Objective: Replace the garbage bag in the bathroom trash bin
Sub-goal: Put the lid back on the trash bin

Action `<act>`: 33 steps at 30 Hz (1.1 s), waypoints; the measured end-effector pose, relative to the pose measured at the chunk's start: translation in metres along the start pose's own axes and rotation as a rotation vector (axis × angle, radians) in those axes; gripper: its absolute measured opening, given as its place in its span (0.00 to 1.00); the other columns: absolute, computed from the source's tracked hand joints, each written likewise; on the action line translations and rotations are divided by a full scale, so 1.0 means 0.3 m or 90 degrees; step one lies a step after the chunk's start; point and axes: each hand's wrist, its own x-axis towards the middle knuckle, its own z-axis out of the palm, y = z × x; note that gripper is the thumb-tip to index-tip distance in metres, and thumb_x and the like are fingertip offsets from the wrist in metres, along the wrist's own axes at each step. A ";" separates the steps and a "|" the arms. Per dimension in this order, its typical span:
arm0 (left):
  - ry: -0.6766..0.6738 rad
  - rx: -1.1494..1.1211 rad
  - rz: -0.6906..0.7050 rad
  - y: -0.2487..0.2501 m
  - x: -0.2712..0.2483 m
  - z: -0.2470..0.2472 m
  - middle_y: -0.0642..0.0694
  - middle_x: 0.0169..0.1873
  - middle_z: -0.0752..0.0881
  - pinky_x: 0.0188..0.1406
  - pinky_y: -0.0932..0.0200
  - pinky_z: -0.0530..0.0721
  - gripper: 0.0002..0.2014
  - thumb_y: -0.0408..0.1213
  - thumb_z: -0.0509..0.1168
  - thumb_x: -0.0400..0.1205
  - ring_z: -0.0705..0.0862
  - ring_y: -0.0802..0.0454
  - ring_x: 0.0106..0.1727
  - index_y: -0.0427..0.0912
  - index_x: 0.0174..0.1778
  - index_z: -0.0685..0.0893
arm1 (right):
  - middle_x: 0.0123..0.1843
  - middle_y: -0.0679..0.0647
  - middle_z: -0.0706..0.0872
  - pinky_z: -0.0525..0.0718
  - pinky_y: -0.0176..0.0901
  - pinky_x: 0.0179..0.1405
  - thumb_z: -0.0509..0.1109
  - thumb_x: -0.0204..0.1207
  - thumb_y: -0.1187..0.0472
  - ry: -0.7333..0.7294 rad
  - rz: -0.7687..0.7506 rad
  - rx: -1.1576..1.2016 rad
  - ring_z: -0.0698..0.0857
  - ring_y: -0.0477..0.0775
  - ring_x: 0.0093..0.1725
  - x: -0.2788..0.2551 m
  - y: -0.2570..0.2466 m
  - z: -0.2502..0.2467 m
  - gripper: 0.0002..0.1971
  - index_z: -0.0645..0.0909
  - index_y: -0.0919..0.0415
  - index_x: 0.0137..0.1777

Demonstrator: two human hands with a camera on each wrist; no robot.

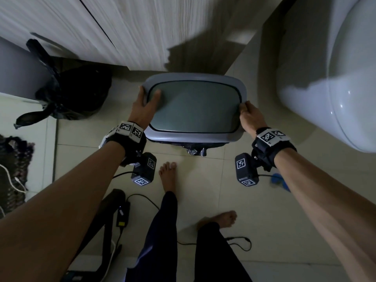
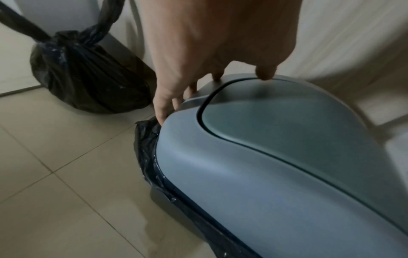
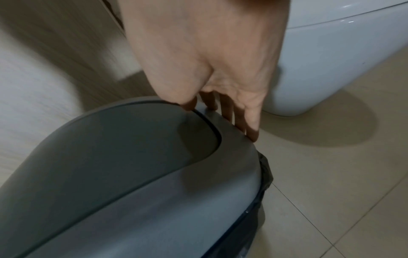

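Observation:
A grey trash bin lid (image 1: 193, 135) with a darker swing flap (image 1: 193, 106) sits on top of the bin on the tiled floor. The edge of a black bag liner (image 1: 196, 150) sticks out from under it. My left hand (image 1: 148, 96) grips the lid's left edge, thumb on the flap and fingers round the rim. My right hand (image 1: 245, 108) grips its right edge. The wrist views show the same: left hand (image 2: 212, 73) on the lid (image 2: 243, 174) above the liner (image 2: 148, 139), right hand (image 3: 223, 111) on the lid (image 3: 154, 200). A tied full black bag (image 1: 77, 92) stands on the floor to the left.
A white toilet (image 1: 335, 78) stands close on the right, and a wood-grain cabinet (image 1: 132, 33) rises behind the bin. My bare feet (image 1: 167, 176) are just in front of the bin. Cables and a power brick (image 1: 122, 216) lie on the floor, and a dark mat (image 1: 12, 165) is at far left.

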 end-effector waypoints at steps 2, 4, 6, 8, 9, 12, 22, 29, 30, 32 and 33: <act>0.029 -0.010 -0.001 -0.004 0.004 -0.014 0.39 0.80 0.68 0.79 0.49 0.67 0.33 0.53 0.58 0.86 0.71 0.41 0.78 0.52 0.85 0.54 | 0.72 0.64 0.79 0.79 0.64 0.68 0.51 0.87 0.47 0.012 0.013 0.009 0.80 0.70 0.68 0.017 0.004 -0.008 0.22 0.71 0.56 0.76; 0.048 0.018 -0.001 -0.023 0.001 -0.029 0.38 0.75 0.75 0.74 0.42 0.75 0.29 0.47 0.57 0.86 0.77 0.40 0.73 0.54 0.84 0.57 | 0.69 0.63 0.82 0.86 0.66 0.57 0.53 0.85 0.45 -0.002 0.039 0.018 0.84 0.70 0.62 0.031 0.017 -0.014 0.22 0.73 0.51 0.74; 0.051 0.034 0.009 -0.041 -0.002 -0.036 0.39 0.73 0.77 0.71 0.41 0.78 0.28 0.43 0.57 0.87 0.79 0.40 0.71 0.53 0.84 0.58 | 0.66 0.63 0.83 0.90 0.65 0.49 0.54 0.85 0.46 -0.023 0.051 0.031 0.85 0.70 0.59 0.037 0.020 -0.019 0.20 0.74 0.50 0.72; 0.055 0.045 0.032 -0.051 0.007 -0.040 0.39 0.72 0.78 0.70 0.47 0.78 0.27 0.40 0.57 0.88 0.79 0.42 0.71 0.50 0.84 0.59 | 0.66 0.62 0.82 0.90 0.65 0.49 0.55 0.86 0.47 -0.028 0.071 0.058 0.85 0.69 0.59 0.038 0.012 -0.027 0.18 0.74 0.49 0.72; 0.053 0.043 0.034 -0.054 0.013 -0.041 0.39 0.72 0.78 0.70 0.50 0.77 0.27 0.40 0.57 0.88 0.79 0.43 0.71 0.49 0.84 0.59 | 0.67 0.62 0.82 0.89 0.65 0.50 0.55 0.86 0.47 -0.028 0.076 0.067 0.85 0.69 0.60 0.042 0.010 -0.028 0.18 0.75 0.48 0.71; 0.033 0.013 0.008 -0.063 0.032 -0.048 0.38 0.73 0.77 0.72 0.43 0.77 0.28 0.42 0.59 0.87 0.79 0.41 0.71 0.52 0.83 0.60 | 0.67 0.63 0.82 0.90 0.66 0.49 0.55 0.86 0.47 -0.027 0.069 0.046 0.86 0.70 0.59 0.055 0.012 -0.025 0.19 0.76 0.51 0.72; -0.001 -0.007 -0.040 -0.050 0.046 -0.069 0.41 0.75 0.75 0.71 0.38 0.78 0.28 0.45 0.62 0.85 0.78 0.39 0.71 0.62 0.81 0.63 | 0.62 0.69 0.84 0.90 0.67 0.47 0.53 0.87 0.52 -0.001 0.075 -0.011 0.87 0.73 0.53 0.080 0.004 -0.001 0.20 0.79 0.62 0.67; 0.030 -0.018 -0.050 -0.046 0.018 -0.067 0.40 0.72 0.79 0.70 0.40 0.79 0.28 0.45 0.64 0.83 0.81 0.41 0.69 0.56 0.80 0.67 | 0.71 0.62 0.81 0.89 0.62 0.54 0.55 0.87 0.53 -0.014 0.058 -0.033 0.86 0.68 0.60 0.073 0.004 -0.017 0.20 0.73 0.53 0.76; 0.030 -0.020 -0.049 -0.046 0.008 -0.068 0.39 0.71 0.80 0.70 0.40 0.79 0.28 0.44 0.64 0.84 0.81 0.41 0.69 0.54 0.81 0.67 | 0.74 0.60 0.79 0.87 0.62 0.58 0.55 0.86 0.51 -0.014 0.041 -0.041 0.85 0.67 0.63 0.069 0.001 -0.021 0.22 0.69 0.50 0.79; 0.019 -0.013 -0.041 -0.045 -0.024 -0.065 0.38 0.69 0.81 0.68 0.40 0.80 0.28 0.44 0.63 0.84 0.82 0.40 0.66 0.50 0.81 0.66 | 0.80 0.57 0.73 0.83 0.64 0.65 0.55 0.86 0.46 -0.028 0.010 -0.034 0.81 0.66 0.68 0.064 -0.009 -0.022 0.25 0.61 0.45 0.83; 0.010 -0.009 -0.037 -0.048 -0.038 -0.062 0.38 0.68 0.81 0.67 0.40 0.81 0.27 0.44 0.63 0.85 0.83 0.40 0.64 0.50 0.81 0.66 | 0.81 0.56 0.70 0.83 0.64 0.65 0.54 0.86 0.44 -0.043 0.016 -0.008 0.80 0.65 0.69 0.061 -0.016 -0.020 0.27 0.58 0.43 0.84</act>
